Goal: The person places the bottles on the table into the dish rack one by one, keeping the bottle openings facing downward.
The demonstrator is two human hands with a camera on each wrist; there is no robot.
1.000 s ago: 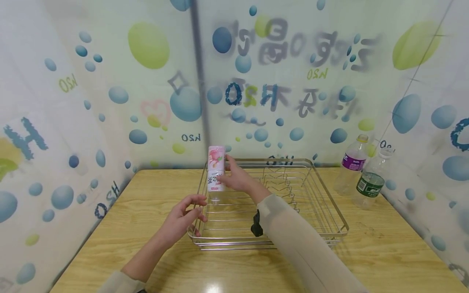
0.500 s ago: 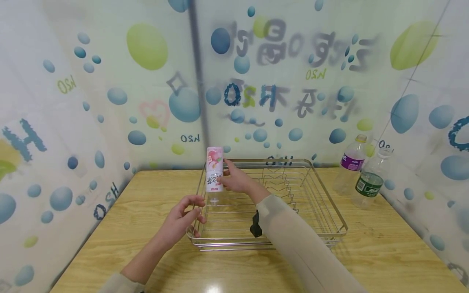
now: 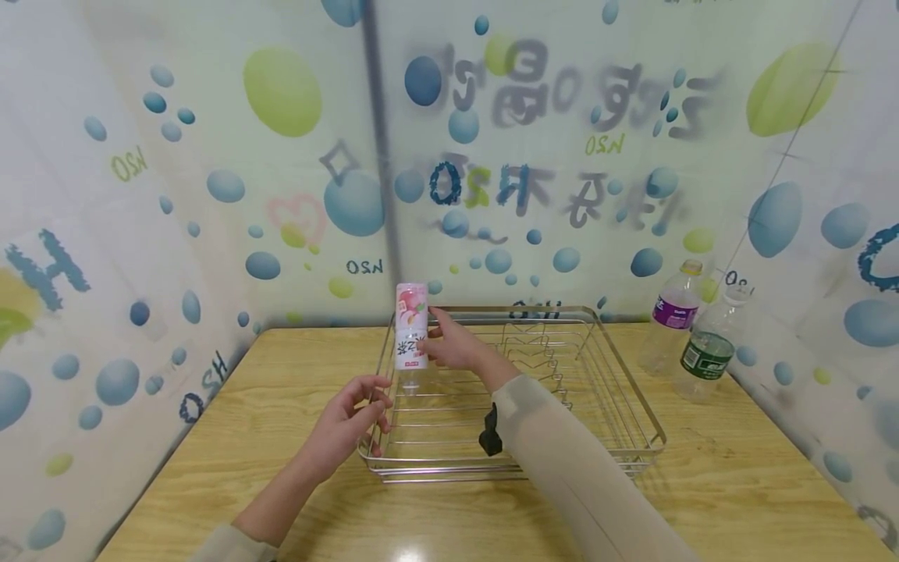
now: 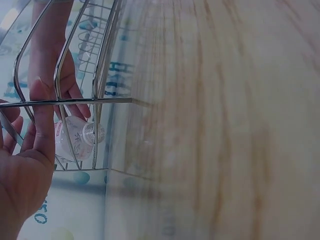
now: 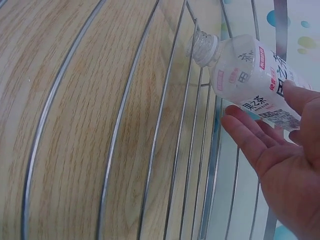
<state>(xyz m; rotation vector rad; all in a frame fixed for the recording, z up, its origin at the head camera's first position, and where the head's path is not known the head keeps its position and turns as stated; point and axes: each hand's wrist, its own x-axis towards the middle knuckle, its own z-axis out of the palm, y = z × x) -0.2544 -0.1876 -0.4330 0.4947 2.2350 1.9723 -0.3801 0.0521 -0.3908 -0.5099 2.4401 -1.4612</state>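
An upturned plastic bottle point(image 3: 411, 328) with a pink-and-white peach label stands neck down inside the left side of a wire dish rack point(image 3: 477, 459). My right hand point(image 3: 456, 341) holds it from the right, thumb on the label and fingers round behind. The right wrist view shows the bottle's bare threaded neck point(image 5: 204, 48) among the rack wires, with the hand point(image 5: 285, 145) beside the label. At the rack's left front corner, my left hand point(image 3: 344, 425) has loosely bent fingers that overlap the rim; in the left wrist view this hand point(image 4: 27, 170) is right at the rim bar.
Two clear bottles stand to the right of the rack, one with a purple label point(image 3: 676, 312) and yellow neck ring, one with a green label point(image 3: 709, 355). The wooden table point(image 3: 281, 351) meets a patterned curtain point(image 3: 295, 195) behind and on both sides.
The bottle has turned slightly in my right hand, so its printed label faces a little differently, and it sits barely lower. My left hand stays almost where it was.
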